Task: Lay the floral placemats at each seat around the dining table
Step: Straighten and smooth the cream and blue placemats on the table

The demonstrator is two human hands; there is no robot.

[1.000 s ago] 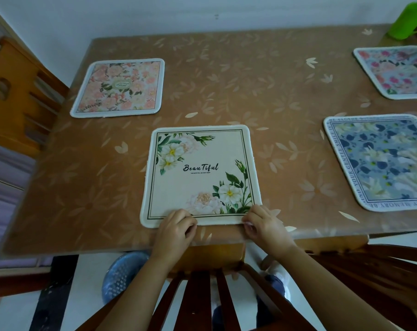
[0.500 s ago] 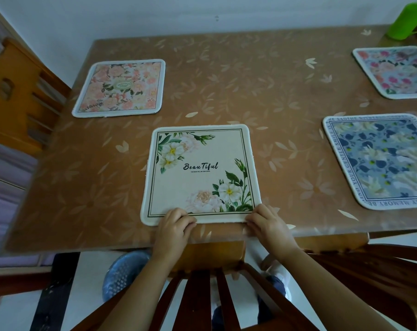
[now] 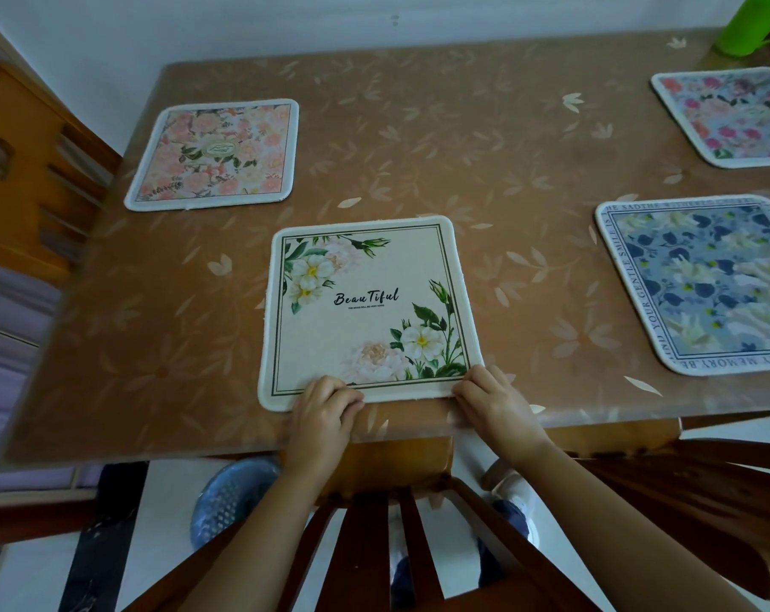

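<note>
Brown table (image 3: 418,139), cream placemat (image 3: 365,302)'s near edge under left hand (image 3: 323,408), right hand (image 3: 496,401).

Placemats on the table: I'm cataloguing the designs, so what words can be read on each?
"BeauTiful": middle of the cream placemat; the small line beneath is too small to read.
"YOUR GENTLE SMILE IS": left border of the blue placemat, reading upward.
"MY MEMORY": its near border, upside down; remaining border text is cut off or blurred.
Pink placemat: centre emblem unreadable.
Far-right placemat: none visible.
</note>
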